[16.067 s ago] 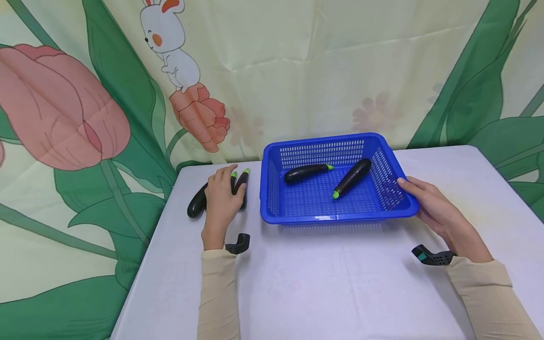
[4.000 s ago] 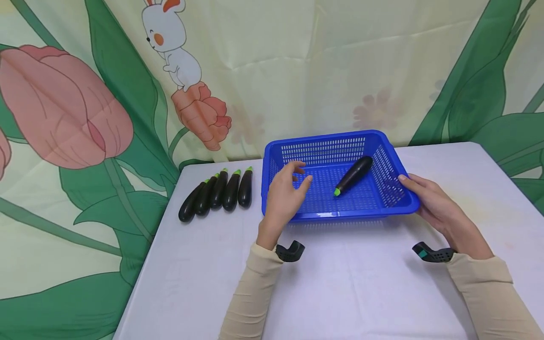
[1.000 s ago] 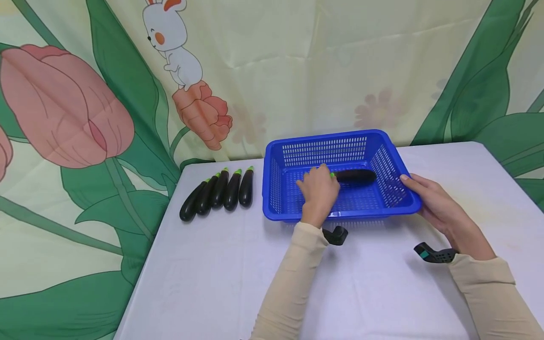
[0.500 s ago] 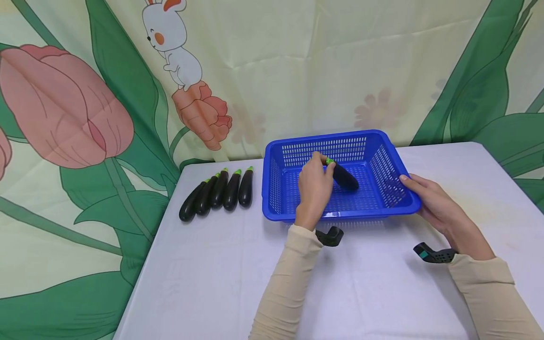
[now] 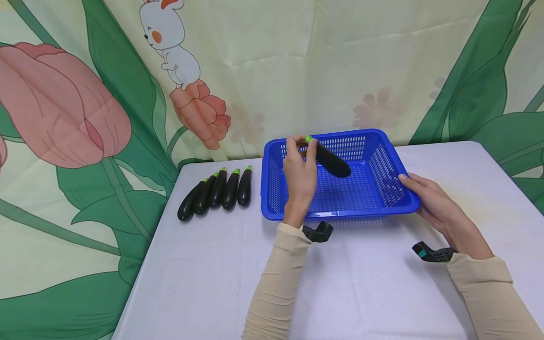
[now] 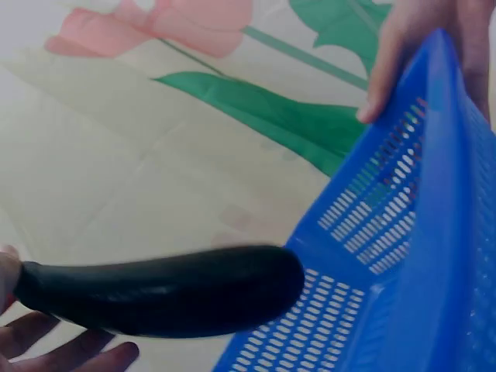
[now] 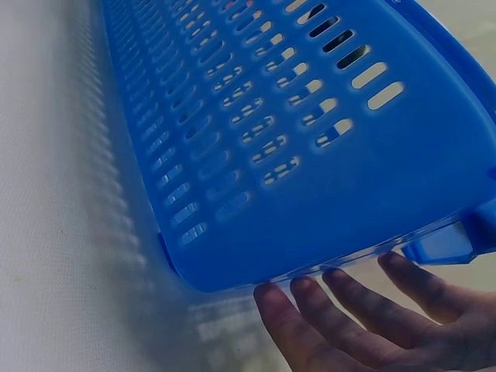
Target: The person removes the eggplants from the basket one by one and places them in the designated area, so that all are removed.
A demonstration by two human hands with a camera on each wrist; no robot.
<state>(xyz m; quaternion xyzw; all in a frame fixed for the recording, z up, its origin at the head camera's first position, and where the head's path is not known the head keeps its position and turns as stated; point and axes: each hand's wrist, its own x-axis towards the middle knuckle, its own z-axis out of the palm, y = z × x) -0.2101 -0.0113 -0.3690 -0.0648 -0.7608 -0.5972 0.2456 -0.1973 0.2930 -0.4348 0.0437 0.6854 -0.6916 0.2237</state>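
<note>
My left hand [image 5: 301,174] pinches a dark eggplant [image 5: 333,160] by its green stem end, over the blue plastic basket [image 5: 335,214]. The eggplant slants down to the right, its thick end inside the basket's outline in the head view. In the left wrist view, the eggplant [image 6: 170,291] stretches from the fingertips toward the basket's slotted wall [image 6: 372,201]. My right hand [image 5: 437,208] grips the basket's right rim, thumb on top. Seen from the right wrist, its fingers [image 7: 349,310] are spread against the basket's outside. No other eggplant shows on the basket floor.
Left of the basket, several eggplants [image 5: 217,189] lie side by side in a row, stems pointing to the back. A white cloth [image 5: 204,274] covers the table. Behind it hangs a printed curtain [image 5: 289,71] with tulips and a rabbit.
The left hand has raised the eggplant from the basket floor and moved it up and left. Earlier, two eggplants lay in the basket, then one. The right hand has kept its hold.
</note>
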